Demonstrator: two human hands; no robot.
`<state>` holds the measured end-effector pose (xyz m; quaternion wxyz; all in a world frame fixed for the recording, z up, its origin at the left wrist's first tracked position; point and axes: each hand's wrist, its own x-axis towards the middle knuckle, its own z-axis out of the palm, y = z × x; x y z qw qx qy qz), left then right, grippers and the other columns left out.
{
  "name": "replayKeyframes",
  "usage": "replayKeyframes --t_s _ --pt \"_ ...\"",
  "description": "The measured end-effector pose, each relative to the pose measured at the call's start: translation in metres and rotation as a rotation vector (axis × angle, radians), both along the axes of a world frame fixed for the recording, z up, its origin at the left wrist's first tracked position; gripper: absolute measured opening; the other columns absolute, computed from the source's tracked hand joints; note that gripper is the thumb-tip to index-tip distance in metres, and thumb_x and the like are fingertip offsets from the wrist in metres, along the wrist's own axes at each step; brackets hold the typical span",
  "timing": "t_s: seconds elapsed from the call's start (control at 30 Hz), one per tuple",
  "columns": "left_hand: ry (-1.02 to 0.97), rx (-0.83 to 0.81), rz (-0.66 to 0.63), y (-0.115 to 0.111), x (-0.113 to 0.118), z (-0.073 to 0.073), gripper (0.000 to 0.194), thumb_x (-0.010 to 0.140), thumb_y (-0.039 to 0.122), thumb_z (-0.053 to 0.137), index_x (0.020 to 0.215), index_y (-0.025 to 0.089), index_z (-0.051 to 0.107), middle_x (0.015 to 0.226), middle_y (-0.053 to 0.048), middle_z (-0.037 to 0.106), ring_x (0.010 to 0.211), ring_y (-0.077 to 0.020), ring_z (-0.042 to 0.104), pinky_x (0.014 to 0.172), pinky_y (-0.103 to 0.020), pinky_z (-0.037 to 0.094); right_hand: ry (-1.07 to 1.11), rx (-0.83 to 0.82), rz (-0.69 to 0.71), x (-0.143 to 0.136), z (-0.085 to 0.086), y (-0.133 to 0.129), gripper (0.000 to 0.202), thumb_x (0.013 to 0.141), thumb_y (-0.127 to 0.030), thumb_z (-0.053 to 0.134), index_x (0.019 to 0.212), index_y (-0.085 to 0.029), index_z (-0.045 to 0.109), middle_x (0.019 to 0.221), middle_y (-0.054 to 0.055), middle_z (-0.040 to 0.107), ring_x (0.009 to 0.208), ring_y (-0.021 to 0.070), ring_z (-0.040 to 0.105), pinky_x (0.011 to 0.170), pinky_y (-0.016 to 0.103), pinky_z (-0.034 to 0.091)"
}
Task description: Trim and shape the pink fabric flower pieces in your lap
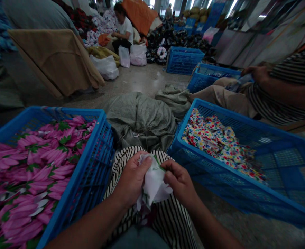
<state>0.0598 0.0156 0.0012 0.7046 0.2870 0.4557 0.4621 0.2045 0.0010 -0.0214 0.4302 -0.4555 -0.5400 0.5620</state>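
Over my lap, on black-and-white striped cloth (177, 216), I hold a white fabric piece (154, 181) with green edges. My left hand (134, 176) is closed on its left side, the thumb pressed on top. The fingers of my right hand (178, 178) pinch its green upper right edge. The piece's lower part hangs loose, and the underside is hidden. Pink fabric flower pieces (35, 173) with green tips fill the crate to my left. Colourful patterned fabric pieces (217, 141) lie in the crate to my right.
A blue crate (104, 135) stands close on the left, another blue crate (282, 166) on the right. Grey-green sacks (142, 114) lie ahead between them. A co-worker in stripes (277, 83) sits at right; another person (123, 29) sits farther back. A brown cloth-covered chair back (54, 58) stands left.
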Motion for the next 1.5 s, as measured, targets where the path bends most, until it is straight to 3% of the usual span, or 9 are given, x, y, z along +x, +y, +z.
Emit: replayKeyframes --t_s 0.1,0.2,0.5,0.9,1.0,1.13,1.23,1.33,1.5 --pt "-0.006 -0.011 0.005 0.0 0.002 0.003 0.02 0.073 0.034 0.063 0.078 0.018 0.051 0.057 0.006 0.052 0.047 -0.0065 0.046 0.045 -0.017 0.036 0.007 0.014 0.045 0.008 0.0 0.001 0.035 0.085 -0.049 0.04 0.09 -0.018 0.055 0.064 -0.002 0.042 0.054 0.0103 0.036 0.047 0.021 0.029" --pt "-0.019 -0.009 0.038 -0.002 0.003 0.006 0.022 0.071 0.032 0.065 0.08 0.018 0.051 0.057 0.005 0.054 0.047 -0.0066 0.048 0.046 -0.017 0.038 -0.027 0.003 0.077 0.009 -0.001 0.003 0.03 0.086 -0.044 0.042 0.091 -0.019 0.056 0.065 -0.002 0.042 0.054 0.01 0.036 0.047 0.021 0.029" --pt "-0.206 -0.081 0.04 -0.007 0.014 0.01 0.021 0.071 0.028 0.065 0.08 0.019 0.048 0.058 0.004 0.059 0.049 -0.0086 0.054 0.049 -0.02 0.045 -0.103 0.199 0.006 0.003 -0.005 0.009 0.027 0.087 -0.04 0.041 0.087 -0.019 0.058 0.07 0.0 0.05 0.061 0.0121 0.043 0.054 0.022 0.034" --pt "-0.16 -0.084 -0.007 -0.009 0.017 0.003 0.021 0.072 0.031 0.064 0.078 0.019 0.048 0.057 0.005 0.057 0.048 -0.0082 0.052 0.048 -0.018 0.043 -0.17 0.275 0.007 0.004 0.0 0.011 0.029 0.087 -0.034 0.042 0.07 -0.017 0.058 0.057 -0.003 0.045 0.052 0.0098 0.04 0.049 0.022 0.03" --pt "-0.148 -0.083 -0.019 -0.009 0.017 0.003 0.02 0.072 0.031 0.064 0.078 0.02 0.048 0.056 0.005 0.056 0.046 -0.0076 0.051 0.047 -0.018 0.041 -0.059 0.174 -0.051 0.003 -0.003 0.012 0.031 0.085 -0.038 0.047 0.065 -0.016 0.057 0.053 -0.004 0.041 0.048 0.0087 0.036 0.046 0.021 0.026" --pt "-0.104 -0.079 0.008 -0.009 0.014 0.002 0.021 0.07 0.032 0.065 0.075 0.02 0.049 0.055 0.006 0.053 0.048 -0.0076 0.05 0.048 -0.017 0.04 0.339 -0.112 -0.277 0.001 -0.008 0.015 0.032 0.084 -0.047 0.045 0.075 -0.018 0.055 0.049 -0.007 0.033 0.041 0.0067 0.024 0.039 0.019 0.017" --pt "-0.083 -0.068 0.037 -0.008 0.013 0.0 0.022 0.069 0.033 0.066 0.076 0.02 0.049 0.056 0.006 0.052 0.049 -0.0074 0.05 0.049 -0.017 0.039 0.496 -0.191 -0.235 -0.001 -0.008 0.014 0.035 0.081 -0.052 0.046 0.084 -0.018 0.055 0.049 -0.008 0.033 0.039 0.0057 0.02 0.036 0.017 0.015" --pt "-0.048 -0.046 0.016 -0.007 0.013 -0.001 0.023 0.069 0.034 0.065 0.077 0.019 0.049 0.055 0.006 0.051 0.048 -0.0078 0.048 0.048 -0.018 0.038 0.517 -0.181 -0.165 -0.004 -0.007 0.01 0.041 0.073 -0.057 0.054 0.085 -0.018 0.054 0.05 -0.009 0.032 0.038 0.0045 0.018 0.035 0.017 0.014" --pt "0.062 0.041 -0.081 -0.005 0.012 -0.001 0.021 0.071 0.034 0.063 0.074 0.017 0.05 0.056 0.005 0.052 0.049 -0.0078 0.047 0.048 -0.017 0.038 0.425 -0.251 -0.123 -0.008 -0.006 0.01 0.028 0.068 -0.037 0.067 0.071 -0.017 0.048 0.048 -0.009 0.035 0.037 0.0038 0.022 0.036 0.017 0.016"
